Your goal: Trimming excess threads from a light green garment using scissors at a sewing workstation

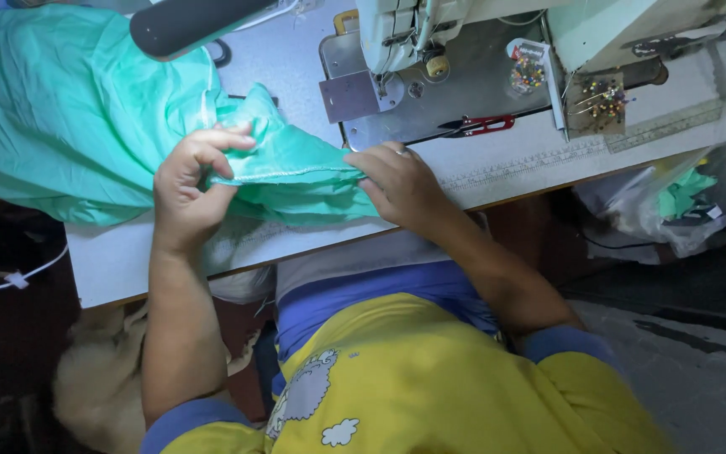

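Green fabric (pixel 86 118) lies bunched across the left of your bench (pixel 497 164), with one stitched edge drawn out toward you at the near edge. Your left hand (pixel 188 189) pinches that edge, thumb and curled fingers closed on the seam. Your right hand (pixel 401 185) grips the other end of the same edge, fingers folded over the cloth, so the seam runs taut between your two hands. Just beyond your right hand sits the metal plate (pixel 430 101) of the sewing machine (pixel 497 25), with red thread snips (pixel 479 126) lying on the plate's near side. A pincushion (pixel 600 99) stuck with coloured pins rests further right, beside a ruler (pixel 665 126).
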